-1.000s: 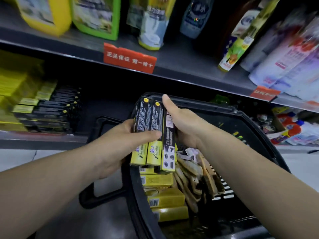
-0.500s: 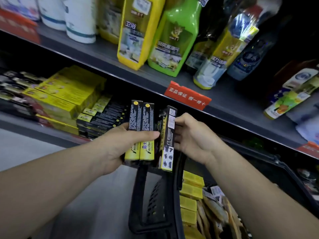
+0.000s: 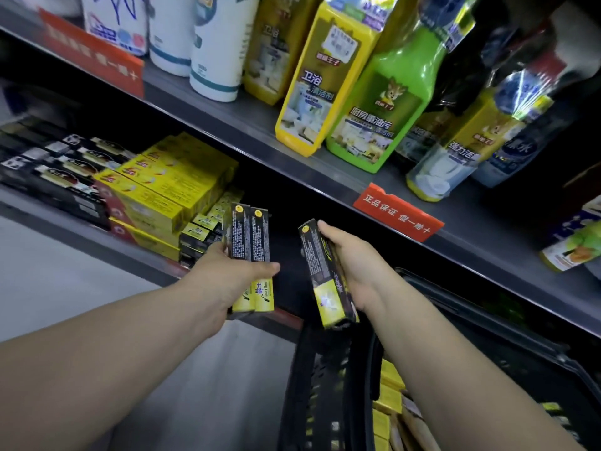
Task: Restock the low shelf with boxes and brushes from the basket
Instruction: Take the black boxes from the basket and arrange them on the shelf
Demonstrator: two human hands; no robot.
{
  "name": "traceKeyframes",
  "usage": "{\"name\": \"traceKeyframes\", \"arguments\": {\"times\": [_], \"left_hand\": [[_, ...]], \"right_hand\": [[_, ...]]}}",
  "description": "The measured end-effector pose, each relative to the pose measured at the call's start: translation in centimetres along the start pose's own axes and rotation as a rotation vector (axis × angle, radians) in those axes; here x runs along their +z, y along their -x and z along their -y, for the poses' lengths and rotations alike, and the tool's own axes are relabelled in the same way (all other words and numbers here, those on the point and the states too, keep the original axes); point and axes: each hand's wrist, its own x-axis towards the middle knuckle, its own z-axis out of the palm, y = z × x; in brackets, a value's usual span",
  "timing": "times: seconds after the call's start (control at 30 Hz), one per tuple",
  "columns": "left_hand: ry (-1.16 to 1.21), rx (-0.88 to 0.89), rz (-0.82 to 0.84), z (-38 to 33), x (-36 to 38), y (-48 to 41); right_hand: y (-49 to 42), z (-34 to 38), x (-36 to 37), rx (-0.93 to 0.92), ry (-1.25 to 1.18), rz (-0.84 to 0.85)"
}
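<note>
Store shelving fills my view, grey metal in dim light. My left hand (image 3: 227,275) grips two slim black-and-yellow cardboard boxes (image 3: 252,249) side by side and upright, thumb across their fronts, held before the low shelf (image 3: 39,208) just beside matching stock (image 3: 201,236). My right hand (image 3: 354,271) wraps a third box (image 3: 325,278), tilted, apart from the pair, above the black perforated plastic basket (image 3: 328,385). Glossy yellow cartons (image 3: 169,187) are stacked further left; a yellow bottle (image 3: 312,92) and a green bottle (image 3: 380,112) stand above.
</note>
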Motion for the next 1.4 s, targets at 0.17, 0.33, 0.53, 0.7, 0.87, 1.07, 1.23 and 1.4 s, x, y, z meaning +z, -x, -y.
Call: {"name": "traceKeyframes", "arguments": {"times": [0.17, 0.33, 0.53, 0.7, 0.87, 1.07, 1.23, 1.4], "left_hand": [[0.022, 0.009, -0.098, 0.3, -0.6, -1.2], [0.076, -0.017, -0.249, 0.6, -1.7, -2.9], [0.15, -0.083, -0.36, 0.6, -2.7, -4.0], [0.163, -0.114, -0.369, 0.5, -3.1, -4.5], [0.171, -0.102, -0.39, 0.5, -3.5, -4.8], [0.178, -0.111, -0.362, 0.9, -3.3, -5.2], [0.196, -0.104, -0.373, 0.9, -3.5, -5.6], [0.219, -0.089, -0.343, 0.9, -3.4, -5.7]], "right_hand": [[-2.3, 0.2, 1.1, -0.018, 0.049, -0.044], [-5.1, 0.7, 0.3, -0.099, 0.069, -0.241], [-6.5, 0.3, -1.2, -0.054, 0.102, -0.13], [-9.2, -0.2, 0.7, -0.118, 0.156, -0.036], [-13.7, -0.2, 3.2, -0.316, 0.591, -0.182], [-17.8, -1.9, 4.9, -0.364, 1.028, -0.106], [-18.4, -3.1, 5.5, -0.332, 1.186, 0.067], [-17.9, -3.3, 5.3, -0.33, 1.251, 0.149]]}}
